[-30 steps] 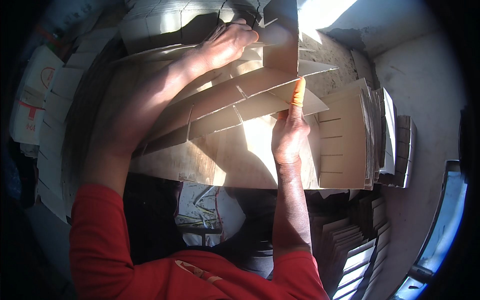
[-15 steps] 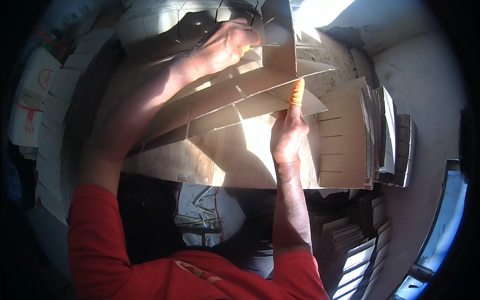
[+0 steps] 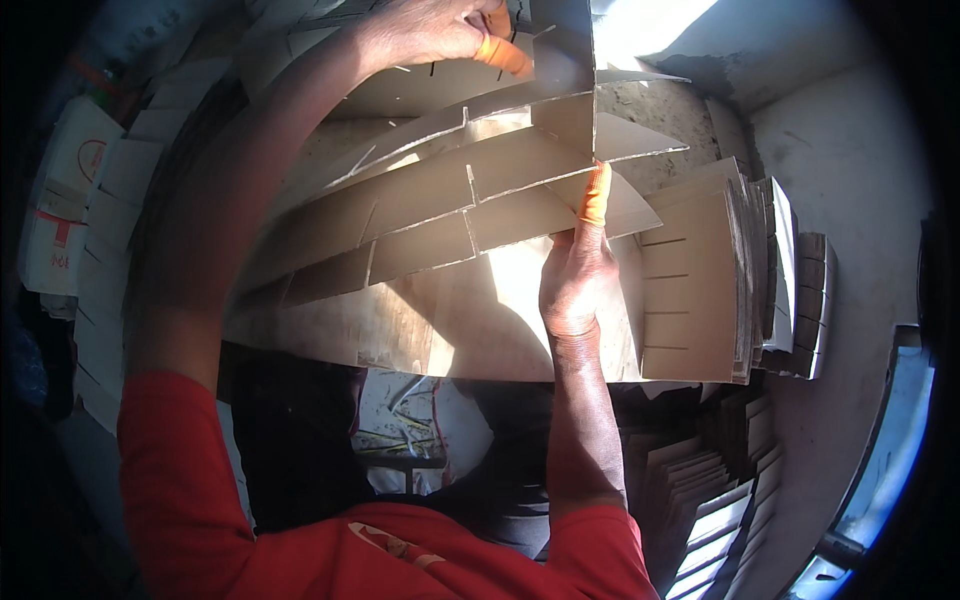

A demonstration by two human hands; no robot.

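Observation:
My right hand (image 3: 580,275), an orange cover on one finger, grips the near end of an upright slotted cardboard strip (image 3: 565,125). Three long slotted cardboard strips cross it, fanning out toward the left; the nearest long strip (image 3: 420,250) lies in front of the middle strip (image 3: 410,190) and the far strip (image 3: 430,130). My left hand (image 3: 440,32) is at the top edge, left of the upright strip's far part. Its orange-covered thumb reaches toward that strip, apart from the other fingers, which the picture edge partly cuts off; nothing shows between them.
Stacked slotted cardboard sheets (image 3: 690,280) stand at the table's right side. More cardboard (image 3: 420,90) is piled at the back. A white box (image 3: 65,200) is at far left, and further strips (image 3: 695,480) stand below the table at right. Sunlight falls on the wooden tabletop (image 3: 400,325).
My left hand has moved up and away, off the strip it was at. A third long strip now shows across the upright one, behind the other two. My right hand has stayed nearly still.

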